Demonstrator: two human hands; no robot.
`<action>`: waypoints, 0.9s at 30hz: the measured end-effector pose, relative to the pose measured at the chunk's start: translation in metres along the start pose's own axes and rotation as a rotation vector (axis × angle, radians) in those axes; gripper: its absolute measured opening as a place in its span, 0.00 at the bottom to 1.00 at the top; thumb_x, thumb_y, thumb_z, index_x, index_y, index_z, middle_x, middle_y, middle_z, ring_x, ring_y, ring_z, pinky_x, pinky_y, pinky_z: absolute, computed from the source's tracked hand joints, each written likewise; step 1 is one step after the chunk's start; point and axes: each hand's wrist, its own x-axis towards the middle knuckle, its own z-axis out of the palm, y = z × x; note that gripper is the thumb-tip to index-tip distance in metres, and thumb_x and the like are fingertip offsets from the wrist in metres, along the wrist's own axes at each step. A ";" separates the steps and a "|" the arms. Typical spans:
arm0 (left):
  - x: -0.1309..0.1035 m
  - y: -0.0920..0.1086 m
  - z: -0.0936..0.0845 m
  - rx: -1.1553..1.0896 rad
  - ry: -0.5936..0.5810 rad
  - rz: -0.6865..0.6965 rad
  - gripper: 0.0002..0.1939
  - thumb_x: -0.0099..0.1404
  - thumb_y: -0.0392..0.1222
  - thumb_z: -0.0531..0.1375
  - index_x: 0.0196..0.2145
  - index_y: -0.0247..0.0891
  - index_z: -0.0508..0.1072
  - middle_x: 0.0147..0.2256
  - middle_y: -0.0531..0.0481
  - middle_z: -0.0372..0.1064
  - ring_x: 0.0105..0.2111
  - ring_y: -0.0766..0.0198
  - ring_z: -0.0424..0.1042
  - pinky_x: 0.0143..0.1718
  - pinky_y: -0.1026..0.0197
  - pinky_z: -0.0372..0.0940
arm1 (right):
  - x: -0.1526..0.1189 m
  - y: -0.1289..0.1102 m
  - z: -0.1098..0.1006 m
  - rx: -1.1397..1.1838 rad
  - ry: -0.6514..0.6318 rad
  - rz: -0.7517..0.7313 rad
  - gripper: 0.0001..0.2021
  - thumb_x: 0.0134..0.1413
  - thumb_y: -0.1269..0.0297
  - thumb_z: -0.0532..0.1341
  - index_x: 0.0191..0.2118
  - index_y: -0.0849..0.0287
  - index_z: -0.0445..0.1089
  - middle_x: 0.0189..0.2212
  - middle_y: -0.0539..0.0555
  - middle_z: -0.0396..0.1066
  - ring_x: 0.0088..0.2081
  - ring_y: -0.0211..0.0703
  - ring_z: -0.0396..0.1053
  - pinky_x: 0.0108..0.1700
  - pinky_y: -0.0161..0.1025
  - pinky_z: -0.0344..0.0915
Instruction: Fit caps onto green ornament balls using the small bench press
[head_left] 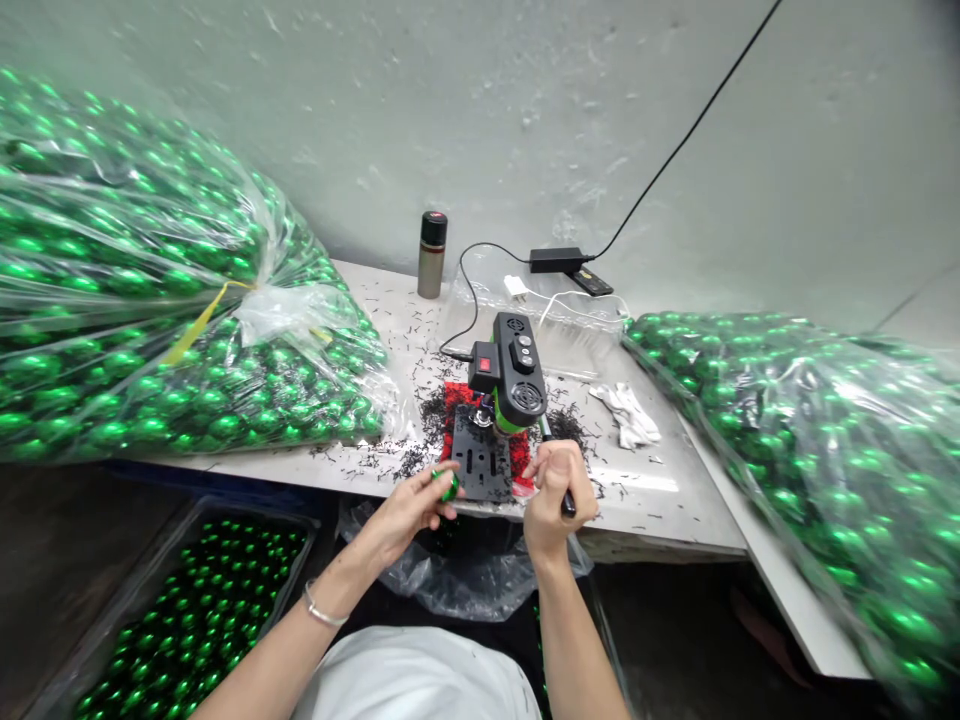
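Between the fingers of my left hand [416, 508] is a shiny green ball [448, 486], like a Christmas bauble, just in front of the machine's slotted black base plate [480, 480]. My right hand [559, 492] is wrapped round a black-handled lever [568, 503] at the machine's right side. The small bench machine [517, 375] has a black top with vents and buttons, a red switch and a green band. Its lower working part is partly hidden under the top. Red material [459, 396] lies beneath the base, with many small black bits scattered around it.
Large clear bags of green balls stand at left [180, 300] and right [810, 420]. A crate of green balls [217, 590] sits below left. A plastic bag [472, 580] hangs at the table edge. Behind are a bottle [432, 255], a power adapter [556, 260] and white gloves [630, 415].
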 end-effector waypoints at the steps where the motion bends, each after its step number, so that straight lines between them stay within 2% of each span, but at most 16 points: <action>1: 0.004 0.006 0.003 -0.047 0.010 0.020 0.23 0.61 0.40 0.69 0.54 0.36 0.73 0.34 0.48 0.77 0.26 0.69 0.75 0.21 0.72 0.64 | 0.001 -0.001 0.000 -0.002 0.006 -0.003 0.17 0.66 0.69 0.51 0.23 0.56 0.58 0.23 0.47 0.61 0.25 0.35 0.63 0.29 0.37 0.57; 4: 0.011 0.018 0.007 -0.202 0.012 0.057 0.29 0.64 0.32 0.65 0.62 0.41 0.66 0.35 0.50 0.76 0.31 0.67 0.79 0.32 0.69 0.72 | 0.001 -0.002 0.000 -0.004 0.012 -0.008 0.17 0.66 0.69 0.51 0.23 0.56 0.58 0.23 0.47 0.61 0.25 0.35 0.62 0.28 0.36 0.57; 6: 0.013 0.021 0.006 -0.297 -0.013 0.053 0.30 0.66 0.31 0.62 0.64 0.42 0.63 0.36 0.49 0.76 0.35 0.64 0.79 0.35 0.67 0.74 | 0.001 -0.002 0.000 0.002 0.012 -0.013 0.17 0.66 0.69 0.51 0.23 0.56 0.59 0.23 0.47 0.61 0.25 0.35 0.63 0.28 0.36 0.57; 9: 0.016 0.021 0.001 -0.400 -0.050 0.007 0.26 0.72 0.37 0.55 0.66 0.41 0.60 0.39 0.43 0.77 0.35 0.60 0.80 0.30 0.65 0.74 | 0.000 0.000 0.000 -0.006 0.012 -0.012 0.18 0.66 0.68 0.51 0.22 0.56 0.58 0.22 0.48 0.62 0.25 0.36 0.63 0.28 0.37 0.58; 13: 0.021 0.017 -0.007 -0.440 -0.020 -0.030 0.25 0.73 0.34 0.52 0.66 0.38 0.60 0.39 0.41 0.78 0.30 0.63 0.78 0.25 0.68 0.72 | -0.001 0.000 0.000 -0.010 0.020 -0.010 0.18 0.66 0.69 0.52 0.22 0.56 0.58 0.23 0.47 0.62 0.25 0.35 0.63 0.28 0.36 0.58; 18: 0.026 0.013 -0.004 -0.506 0.025 -0.081 0.18 0.73 0.37 0.54 0.57 0.26 0.69 0.39 0.37 0.77 0.35 0.60 0.79 0.32 0.66 0.76 | -0.002 0.001 0.000 -0.033 0.016 -0.005 0.17 0.66 0.68 0.51 0.23 0.56 0.59 0.22 0.48 0.62 0.25 0.36 0.63 0.28 0.37 0.58; 23: 0.026 0.017 0.007 -0.576 0.166 -0.090 0.07 0.70 0.32 0.58 0.44 0.25 0.74 0.36 0.39 0.77 0.39 0.57 0.80 0.38 0.63 0.78 | -0.003 0.001 -0.001 -0.033 0.016 -0.011 0.17 0.65 0.69 0.52 0.22 0.56 0.57 0.23 0.48 0.62 0.24 0.35 0.63 0.28 0.37 0.58; 25: 0.025 0.019 0.007 -0.578 0.196 -0.100 0.05 0.70 0.31 0.58 0.39 0.26 0.73 0.35 0.40 0.76 0.36 0.59 0.80 0.34 0.66 0.78 | -0.003 0.001 -0.001 -0.030 0.014 -0.007 0.17 0.65 0.69 0.52 0.22 0.56 0.57 0.23 0.48 0.62 0.24 0.35 0.63 0.28 0.37 0.58; 27: 0.024 0.019 0.005 -0.537 0.181 -0.123 0.05 0.70 0.31 0.58 0.36 0.27 0.73 0.33 0.41 0.76 0.27 0.67 0.78 0.25 0.72 0.73 | -0.003 0.002 -0.001 -0.022 0.012 -0.007 0.17 0.66 0.68 0.51 0.23 0.56 0.57 0.23 0.48 0.62 0.24 0.36 0.63 0.28 0.37 0.58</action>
